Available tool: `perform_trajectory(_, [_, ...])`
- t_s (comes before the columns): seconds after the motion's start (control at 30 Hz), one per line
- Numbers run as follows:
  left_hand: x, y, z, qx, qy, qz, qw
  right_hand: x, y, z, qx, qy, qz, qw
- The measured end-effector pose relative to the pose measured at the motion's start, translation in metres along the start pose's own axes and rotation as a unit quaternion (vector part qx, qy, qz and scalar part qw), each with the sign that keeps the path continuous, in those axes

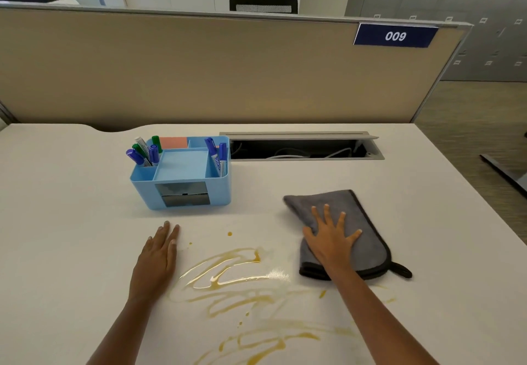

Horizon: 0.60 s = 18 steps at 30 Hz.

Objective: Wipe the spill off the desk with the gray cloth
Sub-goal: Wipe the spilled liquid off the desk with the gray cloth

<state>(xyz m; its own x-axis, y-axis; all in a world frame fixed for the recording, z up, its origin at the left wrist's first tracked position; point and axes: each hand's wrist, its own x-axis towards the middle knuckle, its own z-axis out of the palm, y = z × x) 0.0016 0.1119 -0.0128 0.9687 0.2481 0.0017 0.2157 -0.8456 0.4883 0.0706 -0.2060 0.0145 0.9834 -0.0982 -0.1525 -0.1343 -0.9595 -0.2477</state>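
A folded gray cloth (368, 239) with a dark border lies on the white desk (71, 199), right of centre. My right hand (330, 239) presses flat on the cloth's left half, fingers spread, not gripping it. An amber liquid spill (228, 276) streaks the desk between my hands and runs toward the near edge, with small drops beyond it. My left hand (158, 256) lies flat on the bare desk just left of the spill, fingers together, holding nothing.
A blue desk organizer (182, 176) with markers and sticky notes stands behind the spill. To its right an open cable tray (302, 148) is recessed in the desk. A beige partition (199, 73) closes the back; the desk's right edge drops to the floor.
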Motion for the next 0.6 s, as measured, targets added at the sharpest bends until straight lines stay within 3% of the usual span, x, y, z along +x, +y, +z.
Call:
perform_trajectory(0.2, [-0.011,-0.005,-0.005,-0.035,0.012,0.002,0.999,-0.036,0.052,-0.006,0.006,0.033,0.069,0.997])
perform_trajectory(0.4, [-0.011,-0.006,-0.004,-0.048,0.022,-0.005,0.999,-0.034,0.016,-0.006,0.031,0.029,0.095,0.995])
perform_trajectory(0.47, [-0.011,-0.007,-0.002,-0.048,0.024,-0.004,0.999,-0.026,-0.017,-0.002,0.026,0.008,0.054,0.998])
perform_trajectory(0.6, [-0.010,-0.007,-0.002,-0.039,0.019,-0.006,0.999,-0.050,-0.081,0.027,-0.041,-0.032,-0.115,0.992])
